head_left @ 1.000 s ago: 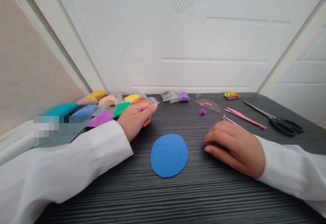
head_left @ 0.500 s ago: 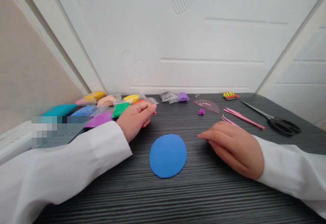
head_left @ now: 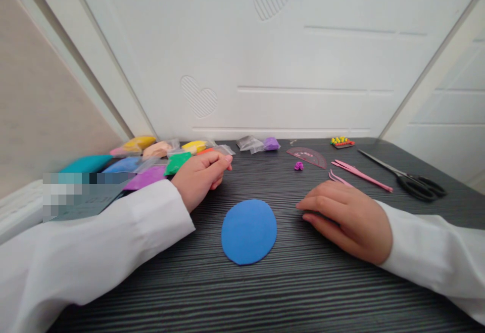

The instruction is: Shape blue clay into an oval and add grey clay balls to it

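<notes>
A flat blue disc of clay (head_left: pixel 249 232) lies on the dark table between my hands. My left hand (head_left: pixel 200 174) rests beyond it to the left, beside the bag of green clay (head_left: pixel 177 163). Its fingers are curled in under the thumb, and whatever they may hold is hidden. My right hand (head_left: pixel 346 217) lies on the table right of the disc, thumb slightly apart from the fingers, nothing visible in it. Just past its knuckles are curved pink tweezers (head_left: pixel 338 178), partly covered by the hand. A small purple clay piece (head_left: pixel 299 166) sits farther back.
Several bags of coloured clay, one purple (head_left: pixel 147 177), crowd the left side. Along the back are a lilac clay bag (head_left: pixel 271 144), a protractor (head_left: pixel 307 156) and a small yellow-and-red piece (head_left: pixel 341 142). Straight pink tweezers (head_left: pixel 364 176) and black-handled scissors (head_left: pixel 417 184) lie at right.
My right thumb has moved a little away from the fingers, widening the gap between them. My left hand keeps its curled pose. The whole view has shifted very slightly.
</notes>
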### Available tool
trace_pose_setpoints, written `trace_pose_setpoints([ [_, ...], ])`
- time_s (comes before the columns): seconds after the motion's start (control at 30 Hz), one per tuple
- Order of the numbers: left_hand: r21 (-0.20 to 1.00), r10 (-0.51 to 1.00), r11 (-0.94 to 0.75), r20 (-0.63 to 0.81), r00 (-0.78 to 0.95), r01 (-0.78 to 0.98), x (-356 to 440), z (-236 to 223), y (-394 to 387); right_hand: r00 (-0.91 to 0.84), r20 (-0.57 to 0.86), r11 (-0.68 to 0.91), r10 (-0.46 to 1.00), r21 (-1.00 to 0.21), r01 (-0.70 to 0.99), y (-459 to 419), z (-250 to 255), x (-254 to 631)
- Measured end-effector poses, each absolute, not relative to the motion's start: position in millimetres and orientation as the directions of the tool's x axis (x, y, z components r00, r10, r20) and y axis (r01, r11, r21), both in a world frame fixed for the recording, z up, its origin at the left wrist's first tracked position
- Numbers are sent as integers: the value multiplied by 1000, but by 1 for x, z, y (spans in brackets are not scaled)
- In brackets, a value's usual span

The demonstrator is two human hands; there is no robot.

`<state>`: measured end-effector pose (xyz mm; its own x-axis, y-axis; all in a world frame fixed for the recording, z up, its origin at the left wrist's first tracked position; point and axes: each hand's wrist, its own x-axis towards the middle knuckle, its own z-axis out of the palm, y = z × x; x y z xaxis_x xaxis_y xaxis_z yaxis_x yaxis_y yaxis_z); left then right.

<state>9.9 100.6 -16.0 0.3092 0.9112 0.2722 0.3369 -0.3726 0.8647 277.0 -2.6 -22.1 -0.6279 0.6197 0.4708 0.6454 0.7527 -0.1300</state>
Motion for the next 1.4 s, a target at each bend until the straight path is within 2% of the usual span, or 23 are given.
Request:
trace_pose_setpoints([
  [0.53,856,918,-361,255,305,370,9,-16,100,-674,465,798,574,-135,587,-1,-21,278],
  [0.8,852,917,-365,259,305,375,11,-14,98,-637,463,759,617,-135,637,-3,-20,277],
  [1.27,848,919,-361,251,305,388,9,-15,99,-637,484,769,600,-130,625,-4,-20,277],
  [1.4,845,918,-364,255,303,391,9,-15,99,-670,480,792,567,-93,603,-3,-19,277],
])
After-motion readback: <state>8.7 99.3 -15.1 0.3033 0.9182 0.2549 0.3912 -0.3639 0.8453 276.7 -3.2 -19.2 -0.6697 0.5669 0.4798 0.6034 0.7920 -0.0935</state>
